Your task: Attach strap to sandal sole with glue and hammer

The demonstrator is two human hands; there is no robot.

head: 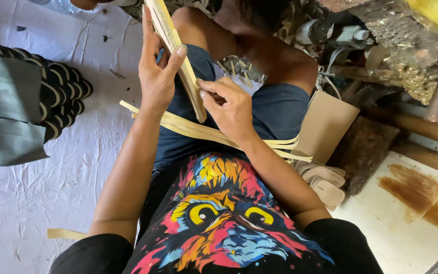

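- Head view, room about me: I sit on a crumpled white sheet (pixel 51 182), with open sheet to my left as far as the stack of black woven bands (pixel 64 96) and the grey folded cloth (pixel 6 111) beside it.
- To my right it is crowded: a tan board (pixel 325 124), pale sandal soles (pixel 325 182), dark wood blocks and a heap of shavings and scraps close in near my knee.
- My left hand (pixel 155 76) is closed around the bamboo slat (pixel 178 61), thumb pressed on its near face, fingers wrapped behind.
- My right hand (pixel 229 109) pinches the slat's lower end, fingers curled tight by the tip (exactly what the fingertips press I cannot tell).
- The slat sits above my lap, over the blue shorts (pixel 275 109); its long axis runs from the top edge of the picture down and slightly right, lower tip toward my right hand.
- It looks pale tan, flat and narrow, with straight grain lines along its edge.
- Thin pale strips (pixel 204 133) lie across my thighs under both wrists, running left to right.
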